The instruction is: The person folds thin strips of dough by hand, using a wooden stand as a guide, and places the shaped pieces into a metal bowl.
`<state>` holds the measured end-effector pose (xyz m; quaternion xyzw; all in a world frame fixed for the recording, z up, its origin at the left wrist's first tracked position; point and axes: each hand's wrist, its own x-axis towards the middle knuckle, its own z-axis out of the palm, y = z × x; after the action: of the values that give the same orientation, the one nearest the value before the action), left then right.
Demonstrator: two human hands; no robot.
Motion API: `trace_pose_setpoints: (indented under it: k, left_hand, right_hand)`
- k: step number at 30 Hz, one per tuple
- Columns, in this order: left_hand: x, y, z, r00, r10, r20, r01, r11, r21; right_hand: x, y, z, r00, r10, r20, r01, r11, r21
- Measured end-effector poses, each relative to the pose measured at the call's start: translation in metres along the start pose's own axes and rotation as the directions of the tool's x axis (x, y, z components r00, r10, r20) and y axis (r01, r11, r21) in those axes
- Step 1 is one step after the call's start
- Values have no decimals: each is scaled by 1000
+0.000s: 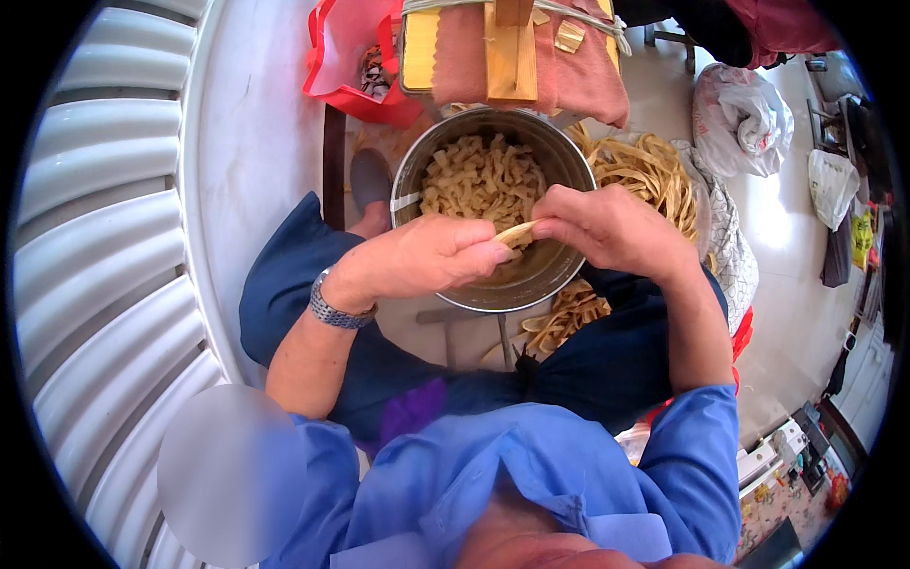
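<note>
Off to the left of the left hand [438, 254], white slats [114, 248] line the side. Ahead of that hand and to its left stands an open red bag [327, 66], with small items inside that seem mixed, though too small to make out. Straight ahead of both hands, a pinkish cloth [464, 66] lies over a yellow surface [417, 52] beneath a wooden piece [512, 81]. Ahead and right of the right hand [621, 228] sits a bulging white plastic bag [744, 119]; farther right is a yellow bag [861, 237].
</note>
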<state>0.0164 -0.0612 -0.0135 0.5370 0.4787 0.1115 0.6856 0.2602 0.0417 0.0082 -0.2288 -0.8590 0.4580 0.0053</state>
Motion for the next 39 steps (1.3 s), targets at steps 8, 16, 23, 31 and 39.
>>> trace_pose_setpoints:
  k: [8, 16, 23, 31, 39]
  left_hand:
    - [1, 22, -7, 992, -109, -68, 102, 990, -99]
    - [-2, 13, -12, 983, -2, -185, -46, 967, -252]
    - [-5, 26, -21, 980, 13, -197, -42, 988, -148]
    - [-10, 33, -25, 978, 159, -132, -158, 987, 16]
    - [15, 43, -39, 817, 177, -548, -309, 938, -158]
  right_hand:
    - [5, 6, -2, 991, -56, -118, 58, 998, 14]
    - [11, -4, 3, 979, -85, -185, 42, 974, -224]
    - [13, -20, -2, 979, -102, -175, 86, 992, -93]
    - [4, -20, -4, 998, 5, -67, -9, 998, -58]
    - [13, -3, -28, 908, -26, -419, 33, 999, 11]
